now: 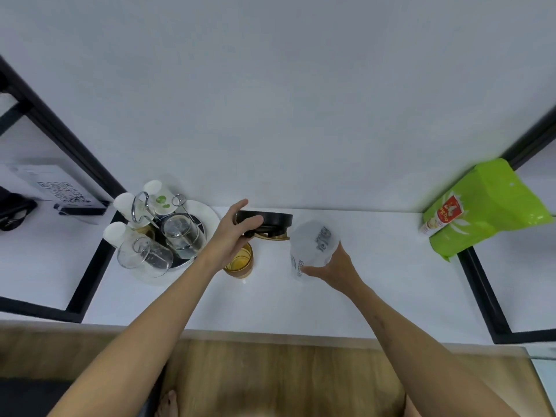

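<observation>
My left hand (233, 228) grips a black round object with a gold part underneath (270, 222), held above the white counter (376, 281) near the wall. Below that hand stands an amber glass (240, 261) with yellowish liquid inside. My right hand (334, 264) holds a translucent plastic cup with dark print (313, 246), tilted with its base toward the camera, just right of the black object. What lies under the black object is partly hidden by my left hand.
A round white tray (207, 218) at the left holds clear glasses (180, 236), white paper cups (156, 194) and a metal rack. A green bag (487, 206) stands at the right. Black shelf frames (481, 290) border the counter. A QR-code sign (64, 191) is far left.
</observation>
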